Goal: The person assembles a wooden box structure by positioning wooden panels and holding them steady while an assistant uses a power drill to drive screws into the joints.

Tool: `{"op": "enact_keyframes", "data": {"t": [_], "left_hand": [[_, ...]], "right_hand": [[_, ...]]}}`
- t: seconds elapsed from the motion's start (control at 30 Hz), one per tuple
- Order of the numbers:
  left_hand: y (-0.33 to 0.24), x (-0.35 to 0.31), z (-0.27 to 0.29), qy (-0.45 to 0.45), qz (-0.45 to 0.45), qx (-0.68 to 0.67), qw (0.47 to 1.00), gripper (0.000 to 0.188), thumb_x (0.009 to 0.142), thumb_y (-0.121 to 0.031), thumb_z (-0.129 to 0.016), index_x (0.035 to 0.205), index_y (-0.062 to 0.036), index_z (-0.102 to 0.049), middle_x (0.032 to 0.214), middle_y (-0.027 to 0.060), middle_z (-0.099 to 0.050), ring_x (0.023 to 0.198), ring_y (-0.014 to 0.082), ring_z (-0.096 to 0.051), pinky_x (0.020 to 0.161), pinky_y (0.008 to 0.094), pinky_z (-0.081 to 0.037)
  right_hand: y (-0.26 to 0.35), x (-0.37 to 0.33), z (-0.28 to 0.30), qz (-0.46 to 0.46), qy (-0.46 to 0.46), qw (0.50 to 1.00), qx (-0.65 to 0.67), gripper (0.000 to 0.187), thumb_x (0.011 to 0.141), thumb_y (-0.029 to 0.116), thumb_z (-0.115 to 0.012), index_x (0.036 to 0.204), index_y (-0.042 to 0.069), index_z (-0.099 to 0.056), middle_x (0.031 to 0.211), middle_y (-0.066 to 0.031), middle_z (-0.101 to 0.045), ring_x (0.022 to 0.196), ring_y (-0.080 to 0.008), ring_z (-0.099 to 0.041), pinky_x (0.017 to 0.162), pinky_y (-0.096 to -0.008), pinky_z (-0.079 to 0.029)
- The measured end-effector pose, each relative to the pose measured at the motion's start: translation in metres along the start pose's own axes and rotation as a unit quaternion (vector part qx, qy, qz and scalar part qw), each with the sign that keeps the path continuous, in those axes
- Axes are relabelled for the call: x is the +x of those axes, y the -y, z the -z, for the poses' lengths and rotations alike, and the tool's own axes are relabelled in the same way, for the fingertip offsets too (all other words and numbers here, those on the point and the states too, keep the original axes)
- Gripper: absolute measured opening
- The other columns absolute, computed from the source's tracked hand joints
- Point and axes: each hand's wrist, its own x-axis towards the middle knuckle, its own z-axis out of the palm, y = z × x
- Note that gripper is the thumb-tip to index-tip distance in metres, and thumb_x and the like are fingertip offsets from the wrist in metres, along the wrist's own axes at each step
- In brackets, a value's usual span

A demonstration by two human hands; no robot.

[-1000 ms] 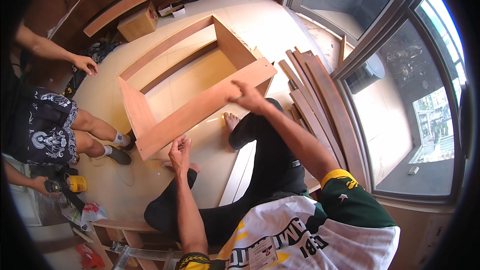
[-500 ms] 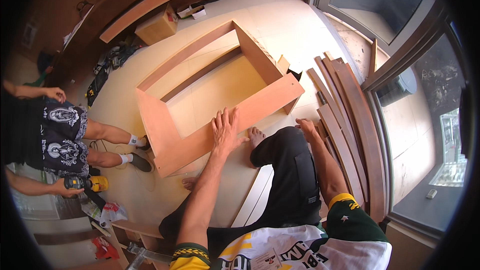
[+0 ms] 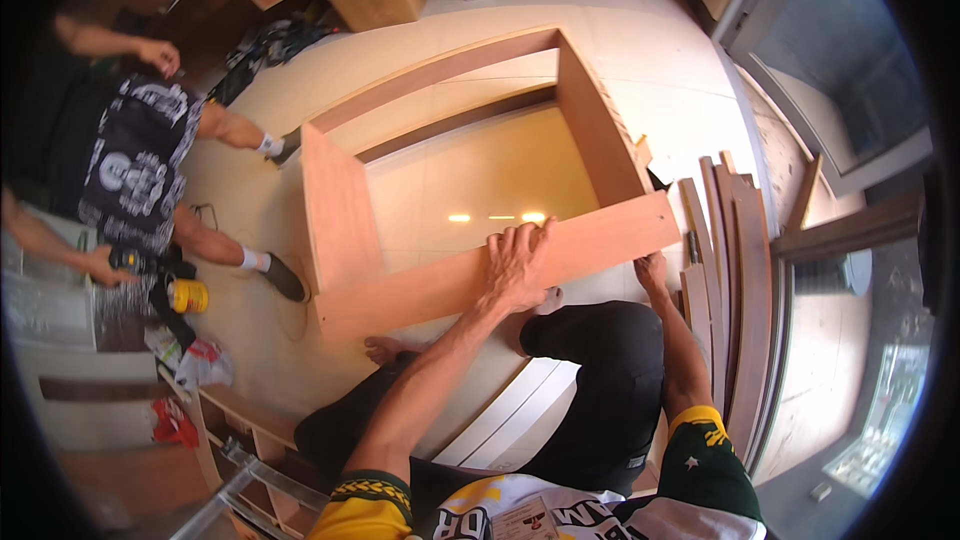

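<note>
A rectangular wooden frame (image 3: 455, 285) of reddish-brown boards stands on the tiled floor before me, its middle showing the floor. My left hand (image 3: 517, 265) is bent over the near board, with its fingers hooked across the inner edge. At that board's right end, my right hand (image 3: 651, 272) grips from below, its fingertips partly hidden by the wood. Both of my legs are folded close to the frame's near side, and a bare foot shows just under the board.
Long brown boards (image 3: 748, 290) lie stacked at right beside a glass door (image 3: 860, 320). White strips (image 3: 510, 410) lie by my leg. At left stands another person (image 3: 130, 160) holding a power drill (image 3: 135, 260). A cardboard box (image 3: 380, 2) sits at the back; a wooden drawer unit (image 3: 265, 450) is lower left.
My left hand has gone from lying flat on the board to hooking over its edge. My right hand has come up to the board's right end. The view has shifted.
</note>
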Motion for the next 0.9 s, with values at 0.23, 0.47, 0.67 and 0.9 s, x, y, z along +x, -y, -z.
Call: {"op": "enact_keyframes", "data": {"t": [0.23, 0.47, 0.67, 0.9], "left_hand": [[0.009, 0.004, 0.008, -0.030, -0.003, -0.001, 1.000, 0.116, 0.057, -0.017, -0.087, 0.161, -0.0121, -0.035, 0.137, 0.0177, -0.050, 0.129, 0.0361, -0.046, 0.107, 0.0522, -0.032], [0.027, 0.009, 0.087, 0.010, 0.008, -0.039, 0.999, 0.119, 0.055, -0.020, -0.089, 0.161, -0.0124, -0.037, 0.138, 0.0166, -0.053, 0.130, 0.0351, -0.047, 0.108, 0.0511, -0.033], [0.028, 0.006, 0.132, 0.053, -0.019, -0.064, 0.996, 0.115, 0.054, -0.020, -0.088, 0.159, -0.0118, -0.041, 0.136, 0.0168, -0.056, 0.131, 0.0348, -0.048, 0.108, 0.0508, -0.035], [0.043, -0.019, 0.158, -0.012, -0.037, -0.085, 0.996, 0.111, 0.055, -0.021, -0.086, 0.157, -0.0104, -0.043, 0.134, 0.0186, -0.058, 0.127, 0.0343, -0.053, 0.107, 0.0485, -0.040]], "right_hand": [[0.002, 0.002, 0.002, 0.135, -0.053, 0.984, -0.100, 0.030, 0.098, 0.028, -0.071, 0.100, -0.002, -0.068, 0.096, -0.0259, -0.073, 0.090, -0.0481, -0.069, 0.074, -0.0516, -0.056], [0.058, -0.022, 0.022, 0.029, 0.023, 0.979, 0.202, 0.052, 0.096, 0.044, -0.076, 0.114, -0.005, -0.073, 0.099, -0.0195, -0.077, 0.095, -0.0286, -0.072, 0.087, -0.0420, -0.055], [0.039, -0.038, -0.022, -0.066, 0.046, 0.977, 0.199, 0.055, 0.096, 0.045, -0.076, 0.111, -0.007, -0.070, 0.081, -0.0170, -0.072, 0.075, -0.0257, -0.068, 0.068, -0.0413, -0.054], [0.089, -0.029, 0.033, -0.064, 0.043, 0.960, 0.269, 0.047, 0.098, 0.045, -0.074, 0.101, -0.002, -0.068, 0.079, -0.0071, -0.066, 0.067, -0.0156, -0.058, 0.059, -0.0340, -0.045]]}}
